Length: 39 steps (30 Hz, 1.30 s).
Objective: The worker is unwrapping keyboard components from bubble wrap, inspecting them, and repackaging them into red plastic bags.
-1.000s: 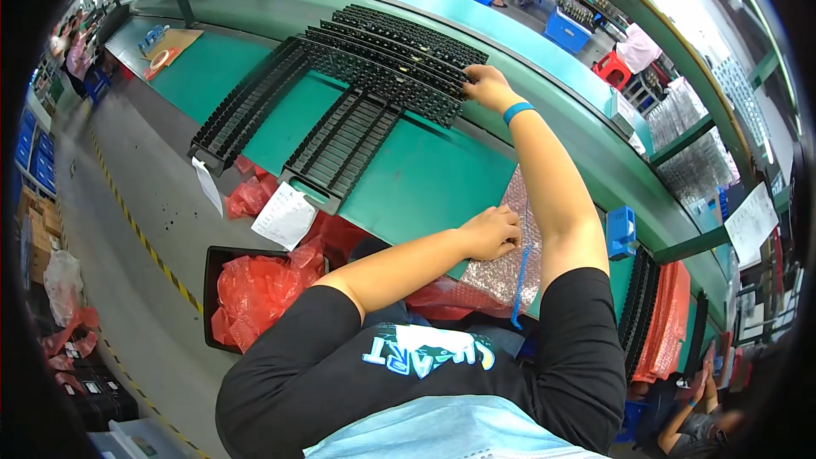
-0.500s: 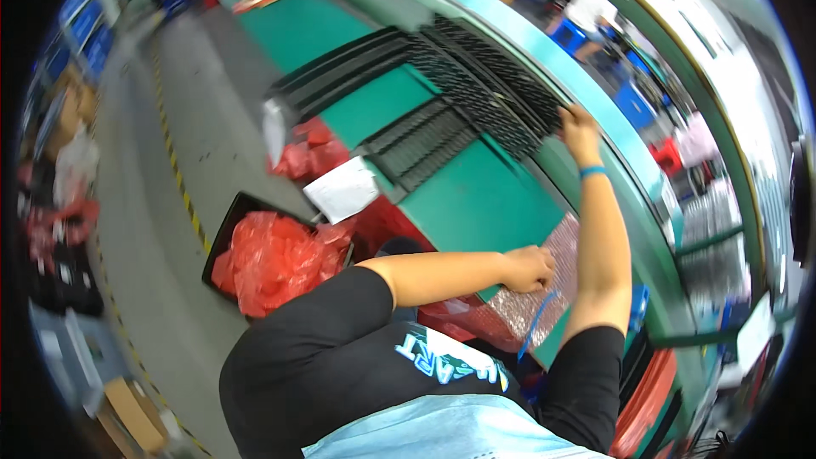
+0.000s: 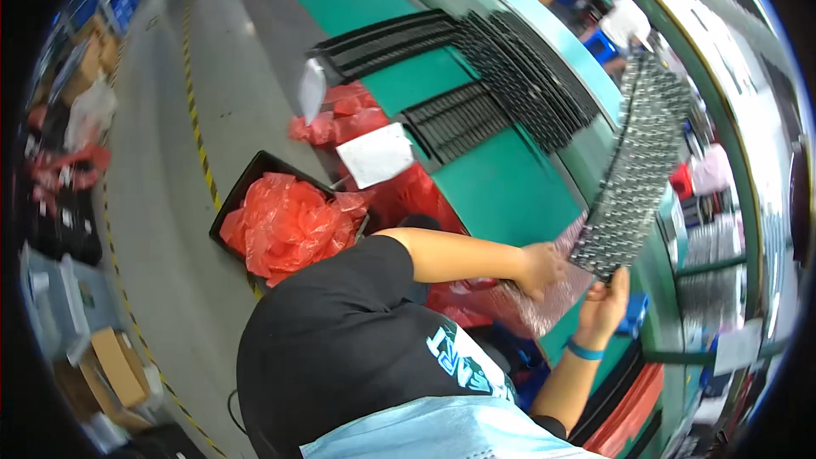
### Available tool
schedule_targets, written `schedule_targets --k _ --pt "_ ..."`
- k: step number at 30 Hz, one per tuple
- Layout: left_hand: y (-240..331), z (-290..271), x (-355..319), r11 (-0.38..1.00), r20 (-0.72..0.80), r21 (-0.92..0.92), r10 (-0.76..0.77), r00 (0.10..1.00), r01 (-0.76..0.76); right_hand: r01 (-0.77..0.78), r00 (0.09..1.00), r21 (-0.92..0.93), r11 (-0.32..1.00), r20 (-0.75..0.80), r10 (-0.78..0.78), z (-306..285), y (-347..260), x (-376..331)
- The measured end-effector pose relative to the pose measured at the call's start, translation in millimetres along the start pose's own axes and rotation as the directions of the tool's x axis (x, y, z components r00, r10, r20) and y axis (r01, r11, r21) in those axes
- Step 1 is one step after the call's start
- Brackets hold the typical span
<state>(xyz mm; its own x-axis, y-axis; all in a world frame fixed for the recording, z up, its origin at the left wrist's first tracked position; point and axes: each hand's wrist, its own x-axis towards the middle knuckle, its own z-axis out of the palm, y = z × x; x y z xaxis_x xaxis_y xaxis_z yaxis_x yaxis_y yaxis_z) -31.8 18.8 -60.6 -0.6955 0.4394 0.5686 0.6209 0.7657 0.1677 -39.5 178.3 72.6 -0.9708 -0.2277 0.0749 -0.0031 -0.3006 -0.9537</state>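
Your right hand [image 3: 605, 304] is gripping one black grid tray [image 3: 636, 172] by its near end, fingers curled around the bottom edge, tray tilted up and running toward 1 o'clock above the green bench [image 3: 501, 191]. Your left hand [image 3: 542, 268] is closing on one pink bubble-wrap bag [image 3: 534, 304], just touching the tray's lower corner; how tightly the fingers are pinching, you can't tell from here. On the bench at 12 o'clock: three groups of black trays [image 3: 459, 119] lying flat, exact tray count not readable. One white paper sheet [image 3: 376, 154] is sitting at the bench edge. One black bin [image 3: 231, 204] at 9 o'clock is holding crumpled red plastic bags [image 3: 289, 221].
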Motion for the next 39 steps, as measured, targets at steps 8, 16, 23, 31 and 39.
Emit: schedule_targets --k 8,16,23,31,39 --pt "65.4 74.6 -34.0 0.658 0.003 -0.714 -0.338 0.941 0.239 -0.217 0.947 0.502 0.837 -0.098 0.304 0.9 85.5 -51.8" --pt "24.2 117.5 -65.7 0.867 0.020 0.491 -0.113 0.993 0.089 -0.452 0.847 0.392 0.802 -0.093 0.523 92.9 92.3 -68.2" --pt "47.5 0.6 -44.9 0.959 0.524 0.232 -0.263 0.810 0.162 -0.340 0.921 0.141 0.930 -0.148 0.360 74.9 72.3 -73.4" --pt "26.9 65.0 -39.4 0.850 -0.284 -0.523 -0.101 0.954 -0.065 -0.205 0.969 0.567 0.798 0.002 0.248 5.3 61.4 -113.5" --pt "11.0 -44.8 15.2 0.814 0.443 -0.093 -0.482 0.756 0.574 -0.210 0.953 0.508 0.836 -0.086 0.291 -33.2 65.7 -198.5"
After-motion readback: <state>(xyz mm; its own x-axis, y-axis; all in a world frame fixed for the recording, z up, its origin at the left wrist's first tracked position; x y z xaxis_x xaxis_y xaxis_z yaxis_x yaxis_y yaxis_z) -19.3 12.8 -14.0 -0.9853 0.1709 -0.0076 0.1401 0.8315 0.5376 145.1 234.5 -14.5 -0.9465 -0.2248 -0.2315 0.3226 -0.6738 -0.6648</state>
